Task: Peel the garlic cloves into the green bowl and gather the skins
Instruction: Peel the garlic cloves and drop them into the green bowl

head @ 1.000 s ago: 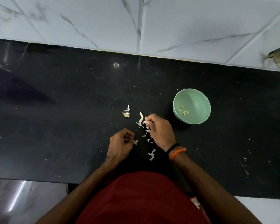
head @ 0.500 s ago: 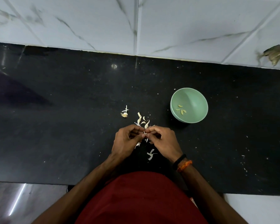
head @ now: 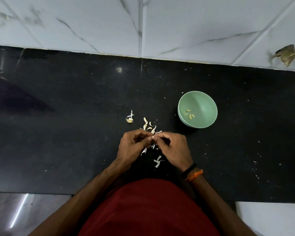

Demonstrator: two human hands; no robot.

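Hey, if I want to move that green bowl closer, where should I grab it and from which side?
Probably take the green bowl by its near-left rim, coming from the left where the right hand already works. The bowl sits upright and open with a thin exposed rim, so a thumb-inside, fingers-outside grip fits. The peeled cloves lie low at the bottom, clear of a thumb there.

Pale green bowl (head: 203, 101), black speckled counter (head: 75, 116), white grey-veined tiles (head: 92, 23), dark red shirt (head: 148, 210)
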